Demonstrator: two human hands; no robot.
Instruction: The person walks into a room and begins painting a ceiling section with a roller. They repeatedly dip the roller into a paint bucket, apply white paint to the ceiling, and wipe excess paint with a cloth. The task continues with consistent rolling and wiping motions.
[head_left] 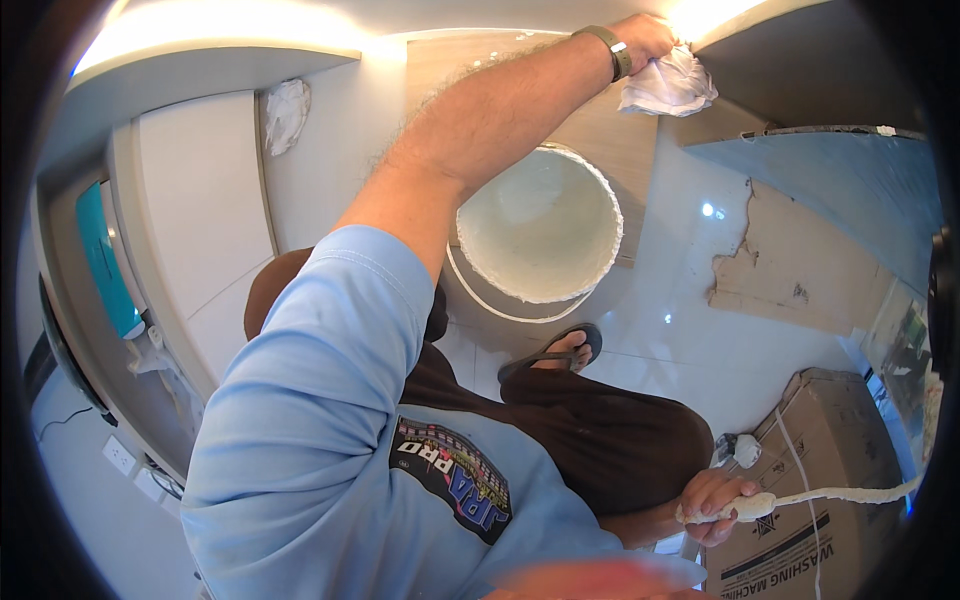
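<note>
My left hand [648, 42], with a band on its wrist, reaches to the far right under a bright light. Its fingers are closed on a crumpled white cloth [672, 84], which hangs beside a dark panel edge. Below that arm stands a white bucket [540, 222], its rim caked with a whitish coating and its wire handle hanging down on the near side. At the lower right, my right hand [715, 508] is wrapped round a white-caked handle [750, 507]. From this handle a long thin rod [850, 494] runs off to the right.
A brown cardboard box [830, 450] stands beside my right hand. Torn cardboard [800, 262] lies on the glossy floor, past my sandalled foot [565, 352]. Pale drawers [200, 190] are on the left, with a crumpled white wad [287, 117] nearby. A bluish panel [850, 170] juts in at right.
</note>
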